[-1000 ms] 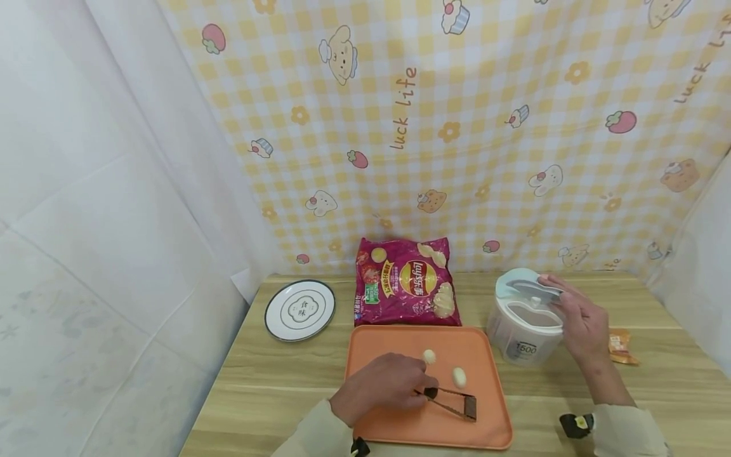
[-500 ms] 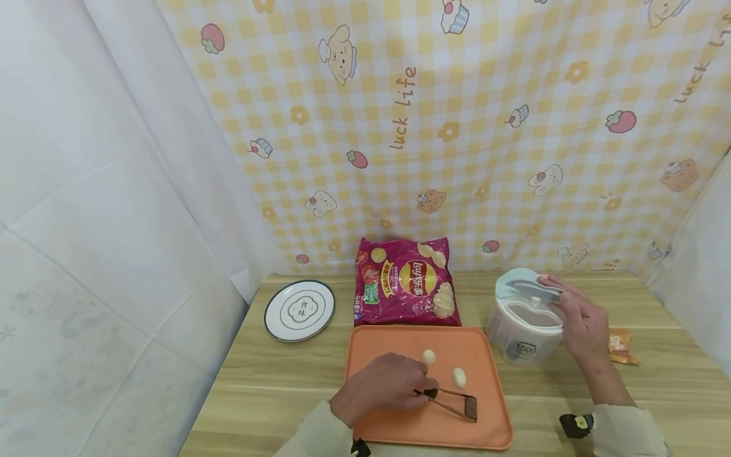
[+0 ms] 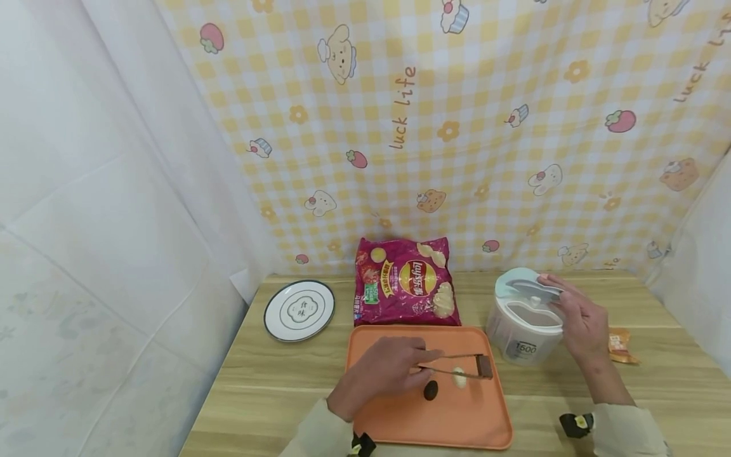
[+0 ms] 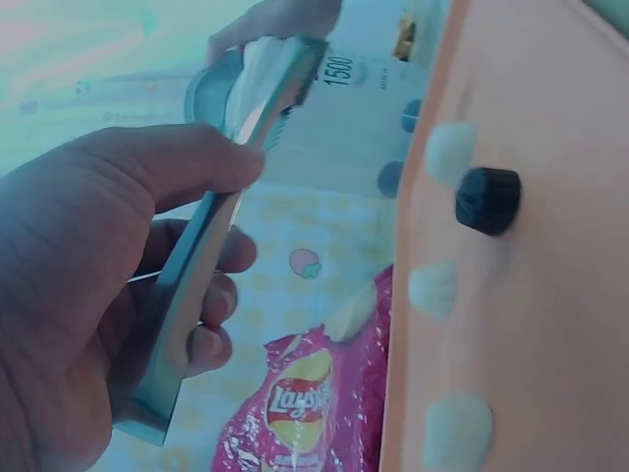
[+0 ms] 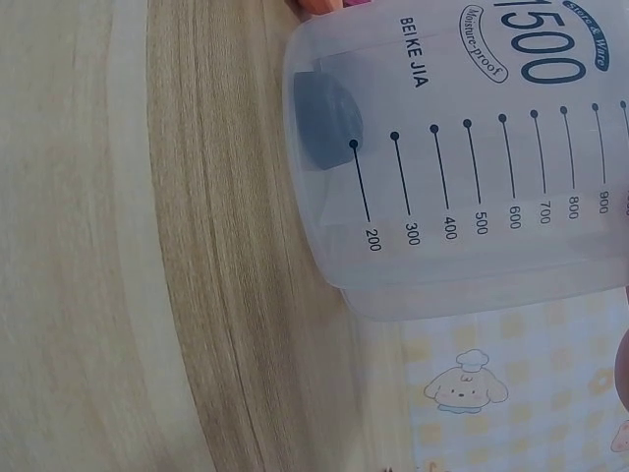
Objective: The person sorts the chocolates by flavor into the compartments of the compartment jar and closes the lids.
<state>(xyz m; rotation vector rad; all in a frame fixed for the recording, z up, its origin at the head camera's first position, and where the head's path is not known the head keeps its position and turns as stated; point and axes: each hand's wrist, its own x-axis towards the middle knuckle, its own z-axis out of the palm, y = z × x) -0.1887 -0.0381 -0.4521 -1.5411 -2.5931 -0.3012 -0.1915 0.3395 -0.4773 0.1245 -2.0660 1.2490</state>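
Observation:
My left hand grips metal tongs above the orange tray. In the left wrist view the tongs point away from the palm; whether anything sits between their tips I cannot tell. Below lie a dark rounded piece and a white piece. More white pieces show in the left wrist view. On the right, my right hand holds up the flap lid of a clear storage container marked 1500. Through its wall, a dark piece is visible near the bottom.
Behind the tray lies a purple Lay's chip bag. A white plate with a dark rim stands at the left. A small orange packet is right of the container, partly behind my right arm. A checked cloth hangs at the back.
My left hand has risen and moved away from me with the tongs, uncovering the dark piece. One white piece is now hidden behind that hand. The right hand and lid have not moved.

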